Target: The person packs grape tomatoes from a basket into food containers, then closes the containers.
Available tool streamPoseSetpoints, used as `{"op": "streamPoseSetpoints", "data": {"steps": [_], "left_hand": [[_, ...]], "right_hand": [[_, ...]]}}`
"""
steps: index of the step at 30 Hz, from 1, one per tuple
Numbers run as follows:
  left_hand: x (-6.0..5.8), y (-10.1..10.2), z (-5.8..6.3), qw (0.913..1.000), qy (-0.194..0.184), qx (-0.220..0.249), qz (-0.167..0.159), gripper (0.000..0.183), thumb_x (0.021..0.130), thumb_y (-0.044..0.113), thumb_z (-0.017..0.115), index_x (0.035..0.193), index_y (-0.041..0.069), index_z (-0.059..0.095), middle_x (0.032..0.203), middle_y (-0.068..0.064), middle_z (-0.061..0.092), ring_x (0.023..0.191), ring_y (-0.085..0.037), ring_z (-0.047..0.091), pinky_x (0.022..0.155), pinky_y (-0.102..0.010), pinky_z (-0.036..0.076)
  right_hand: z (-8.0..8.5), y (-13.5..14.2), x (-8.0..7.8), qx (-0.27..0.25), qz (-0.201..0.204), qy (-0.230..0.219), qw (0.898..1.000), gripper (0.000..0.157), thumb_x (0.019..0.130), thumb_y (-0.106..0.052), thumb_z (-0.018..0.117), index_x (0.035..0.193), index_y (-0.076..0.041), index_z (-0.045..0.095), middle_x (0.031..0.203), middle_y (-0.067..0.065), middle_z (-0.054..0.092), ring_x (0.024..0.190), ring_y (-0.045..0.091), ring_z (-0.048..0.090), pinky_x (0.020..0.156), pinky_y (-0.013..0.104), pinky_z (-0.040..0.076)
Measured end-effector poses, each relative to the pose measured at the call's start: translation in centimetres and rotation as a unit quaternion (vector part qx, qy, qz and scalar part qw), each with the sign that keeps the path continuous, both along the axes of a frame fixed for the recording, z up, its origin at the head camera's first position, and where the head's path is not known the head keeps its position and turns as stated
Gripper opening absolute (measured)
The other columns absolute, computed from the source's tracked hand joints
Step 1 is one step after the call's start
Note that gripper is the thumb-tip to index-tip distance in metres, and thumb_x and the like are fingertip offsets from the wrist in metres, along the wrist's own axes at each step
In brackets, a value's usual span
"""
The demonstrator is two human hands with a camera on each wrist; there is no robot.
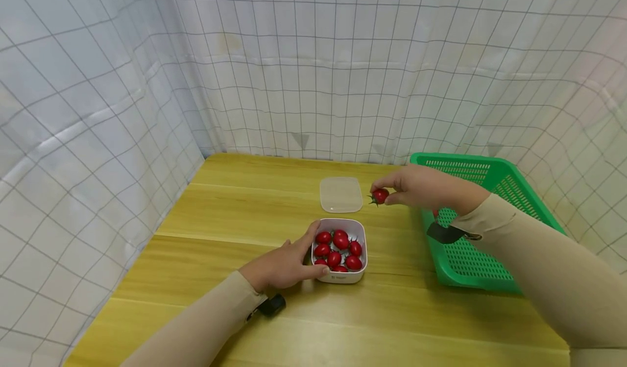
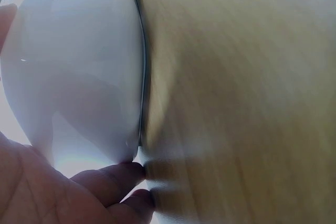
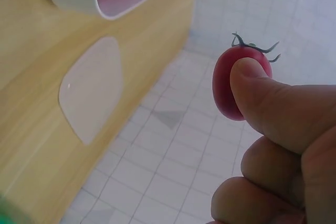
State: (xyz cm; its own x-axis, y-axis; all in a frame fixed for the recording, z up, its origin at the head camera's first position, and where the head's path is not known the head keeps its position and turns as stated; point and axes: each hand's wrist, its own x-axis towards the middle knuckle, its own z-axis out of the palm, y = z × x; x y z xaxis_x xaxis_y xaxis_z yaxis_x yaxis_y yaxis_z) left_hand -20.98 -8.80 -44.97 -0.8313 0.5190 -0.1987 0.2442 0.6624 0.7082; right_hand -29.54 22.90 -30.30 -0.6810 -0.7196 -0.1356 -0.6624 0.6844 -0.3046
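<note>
A red cherry tomato [image 3: 226,85] with a green stalk is pinched between the thumb and fingers of my right hand [image 1: 423,186], raised between the lid and the basket. My left hand [image 1: 289,263] grips the white square container [image 1: 341,278] at its left side, thumb at the front rim and fingers along the side wall. Inside that container lie several cherry tomatoes [image 1: 340,240]. The left wrist view shows fingers [image 2: 107,182] against the container's outer wall, near the table.
A translucent lid [image 1: 341,195] lies flat on the wooden table [image 1: 235,214] behind the container. At the right stands a green basket [image 1: 443,269], partly hidden by my right forearm, with a bit of red showing inside. White gridded curtains [image 1: 313,73] surround the table's back and sides.
</note>
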Motion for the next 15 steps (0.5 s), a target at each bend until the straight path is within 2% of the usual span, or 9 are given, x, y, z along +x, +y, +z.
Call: {"op": "streamPoseSetpoints", "data": {"steps": [8,15], "left_hand": [[-0.1,0.0,-0.3,1.0,0.002,-0.004,0.0,0.104,0.1,0.058,0.063,0.171,0.028,-0.007,0.178,-0.004,0.011,0.161,-0.026,0.025,0.132,-0.063,0.005],[-0.2,0.0,-0.3,1.0,0.0,-0.002,-0.001,0.105,0.099,0.058,0.064,0.171,0.027,-0.007,0.178,-0.004,0.012,0.161,-0.026,0.025,0.131,-0.065,0.004]], "right_hand": [[-1.5,-2.2,1.0,0.025,0.045,-0.01,0.999,0.023,0.102,-0.019,0.071,0.125,-0.022,0.073,0.1,-0.011,0.073,0.082,0.008,0.059,0.073,0.026,0.052],[-2.7,-3.5,1.6,0.04,0.079,-0.013,0.996,0.027,0.101,-0.021,0.072,0.128,-0.022,0.073,0.1,-0.013,0.073,0.08,0.006,0.059,0.076,0.025,0.055]]}}
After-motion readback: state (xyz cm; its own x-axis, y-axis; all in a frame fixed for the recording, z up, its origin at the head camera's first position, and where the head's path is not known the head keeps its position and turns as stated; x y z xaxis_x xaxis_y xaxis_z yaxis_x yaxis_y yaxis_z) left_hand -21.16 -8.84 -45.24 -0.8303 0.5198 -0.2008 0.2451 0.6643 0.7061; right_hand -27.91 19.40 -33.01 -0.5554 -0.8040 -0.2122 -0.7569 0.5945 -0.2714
